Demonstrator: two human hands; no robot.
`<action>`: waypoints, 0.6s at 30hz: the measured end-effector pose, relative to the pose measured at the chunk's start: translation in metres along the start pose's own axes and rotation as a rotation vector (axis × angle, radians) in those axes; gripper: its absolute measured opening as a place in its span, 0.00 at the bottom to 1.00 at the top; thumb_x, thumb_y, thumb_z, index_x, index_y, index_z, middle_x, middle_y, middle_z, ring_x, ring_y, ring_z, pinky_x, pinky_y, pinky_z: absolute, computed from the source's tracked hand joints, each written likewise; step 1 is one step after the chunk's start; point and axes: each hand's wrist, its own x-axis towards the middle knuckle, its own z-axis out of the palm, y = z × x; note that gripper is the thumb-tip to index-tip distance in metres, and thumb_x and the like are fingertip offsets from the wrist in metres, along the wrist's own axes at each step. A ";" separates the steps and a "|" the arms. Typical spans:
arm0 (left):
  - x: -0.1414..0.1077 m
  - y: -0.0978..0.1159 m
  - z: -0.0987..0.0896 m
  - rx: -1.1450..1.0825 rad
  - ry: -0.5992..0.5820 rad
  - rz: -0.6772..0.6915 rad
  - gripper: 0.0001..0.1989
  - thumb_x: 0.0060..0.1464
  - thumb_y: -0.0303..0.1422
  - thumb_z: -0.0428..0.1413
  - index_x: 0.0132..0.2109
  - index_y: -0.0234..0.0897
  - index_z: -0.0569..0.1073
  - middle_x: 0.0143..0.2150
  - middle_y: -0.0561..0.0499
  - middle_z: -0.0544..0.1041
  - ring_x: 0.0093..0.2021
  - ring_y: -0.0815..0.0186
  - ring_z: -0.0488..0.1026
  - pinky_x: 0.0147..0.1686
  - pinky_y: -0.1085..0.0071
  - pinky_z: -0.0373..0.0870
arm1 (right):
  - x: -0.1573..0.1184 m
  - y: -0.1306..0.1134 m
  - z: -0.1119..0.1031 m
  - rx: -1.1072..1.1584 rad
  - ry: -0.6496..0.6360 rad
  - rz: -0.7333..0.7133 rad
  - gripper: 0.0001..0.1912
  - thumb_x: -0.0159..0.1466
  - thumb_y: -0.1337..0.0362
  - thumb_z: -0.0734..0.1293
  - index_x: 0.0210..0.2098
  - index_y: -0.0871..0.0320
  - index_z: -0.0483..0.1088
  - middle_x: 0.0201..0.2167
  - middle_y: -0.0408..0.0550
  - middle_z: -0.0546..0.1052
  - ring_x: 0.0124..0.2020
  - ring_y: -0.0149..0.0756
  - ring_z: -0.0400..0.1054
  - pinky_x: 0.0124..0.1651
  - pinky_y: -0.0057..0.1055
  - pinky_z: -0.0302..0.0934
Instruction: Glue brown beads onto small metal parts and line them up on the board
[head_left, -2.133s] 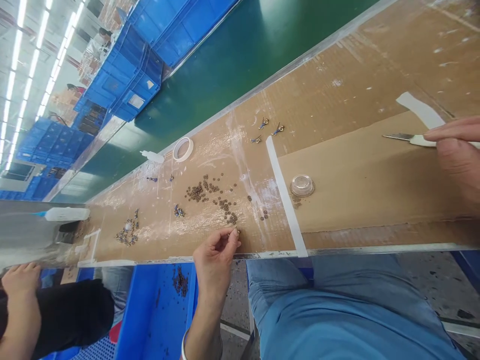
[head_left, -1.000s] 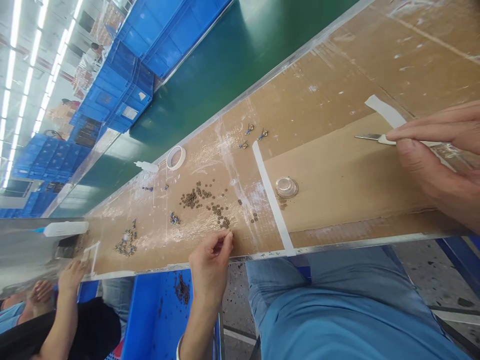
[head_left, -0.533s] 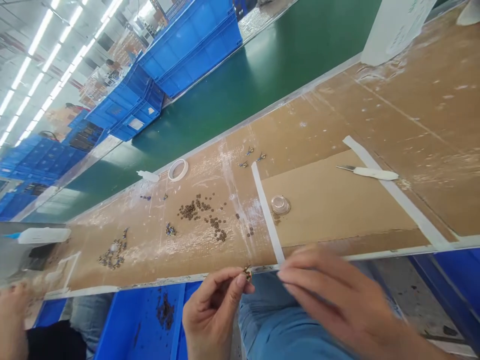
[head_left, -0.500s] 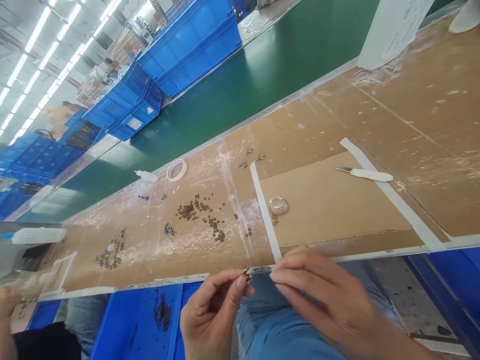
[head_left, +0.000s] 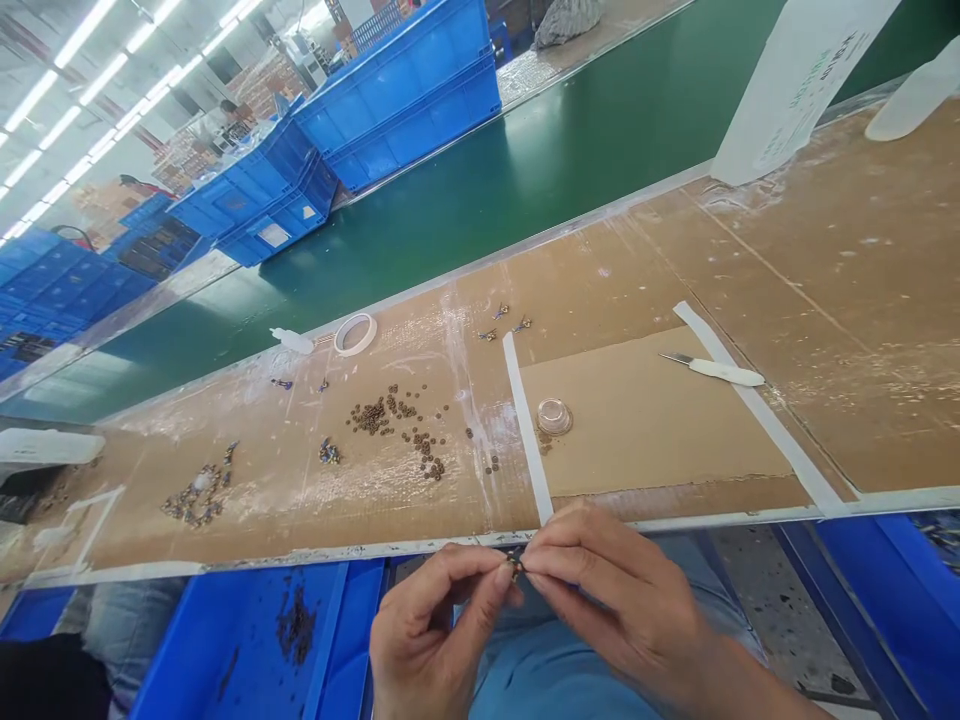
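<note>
Blue plastic bin (head_left: 247,650) below table edge: small dark heap of loose parts inside. Left hand (head_left: 427,640) and right hand (head_left: 622,610) pinch shut, fingertips together, on one tiny brass-coloured part (head_left: 515,568), above lap. Beyond, on cardboard-covered table (head_left: 675,440): small clear shallow dish (head_left: 554,415), contents unclear.

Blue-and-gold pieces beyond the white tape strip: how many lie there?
3, clustered by the strip's far end: one nearest the tape strip, one farthest back, one rightmost. None looks hidden.
</note>
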 end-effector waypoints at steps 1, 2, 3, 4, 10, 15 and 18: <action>0.000 0.000 0.000 0.001 0.000 -0.016 0.02 0.53 0.31 0.63 0.33 0.41 0.81 0.25 0.54 0.80 0.26 0.68 0.77 0.30 0.78 0.75 | 0.000 0.001 0.001 -0.004 -0.002 -0.002 0.07 0.66 0.74 0.64 0.41 0.59 0.72 0.33 0.46 0.75 0.34 0.31 0.70 0.37 0.27 0.68; 0.000 -0.001 0.000 0.003 0.004 -0.033 0.02 0.52 0.32 0.63 0.32 0.41 0.82 0.24 0.54 0.80 0.26 0.68 0.77 0.30 0.77 0.75 | 0.000 0.001 0.003 -0.006 -0.002 -0.003 0.07 0.66 0.75 0.64 0.41 0.60 0.72 0.33 0.46 0.75 0.34 0.31 0.70 0.37 0.27 0.67; 0.000 -0.001 0.000 0.003 0.010 -0.052 0.02 0.52 0.32 0.63 0.32 0.41 0.81 0.24 0.54 0.80 0.26 0.68 0.77 0.30 0.77 0.75 | 0.000 0.002 0.005 -0.008 -0.001 -0.005 0.08 0.66 0.75 0.64 0.41 0.60 0.72 0.32 0.46 0.75 0.34 0.31 0.70 0.36 0.27 0.67; 0.000 -0.001 -0.001 0.000 0.015 -0.070 0.03 0.52 0.32 0.64 0.31 0.41 0.81 0.24 0.53 0.80 0.26 0.68 0.77 0.30 0.77 0.75 | 0.000 0.003 0.006 -0.010 0.001 -0.010 0.08 0.66 0.75 0.64 0.41 0.60 0.72 0.32 0.46 0.75 0.33 0.31 0.70 0.36 0.27 0.67; 0.015 -0.006 -0.012 -0.027 -0.020 -0.119 0.05 0.52 0.34 0.63 0.33 0.38 0.81 0.23 0.52 0.81 0.25 0.67 0.78 0.29 0.75 0.75 | 0.005 -0.002 -0.007 -0.180 0.016 -0.067 0.10 0.66 0.73 0.65 0.47 0.60 0.72 0.37 0.49 0.78 0.38 0.34 0.73 0.42 0.31 0.69; 0.096 -0.013 -0.015 -0.004 0.005 -0.065 0.07 0.50 0.35 0.62 0.31 0.35 0.77 0.24 0.51 0.80 0.27 0.66 0.77 0.31 0.71 0.75 | 0.004 0.007 -0.045 -0.447 0.160 0.007 0.11 0.68 0.65 0.63 0.47 0.52 0.74 0.40 0.46 0.79 0.41 0.37 0.75 0.47 0.31 0.69; 0.162 -0.010 -0.002 0.160 0.010 0.007 0.06 0.48 0.33 0.62 0.29 0.35 0.78 0.24 0.52 0.77 0.25 0.69 0.72 0.29 0.73 0.70 | 0.004 0.032 -0.060 -0.585 0.298 0.105 0.10 0.69 0.61 0.62 0.45 0.51 0.74 0.40 0.45 0.78 0.41 0.37 0.75 0.49 0.33 0.68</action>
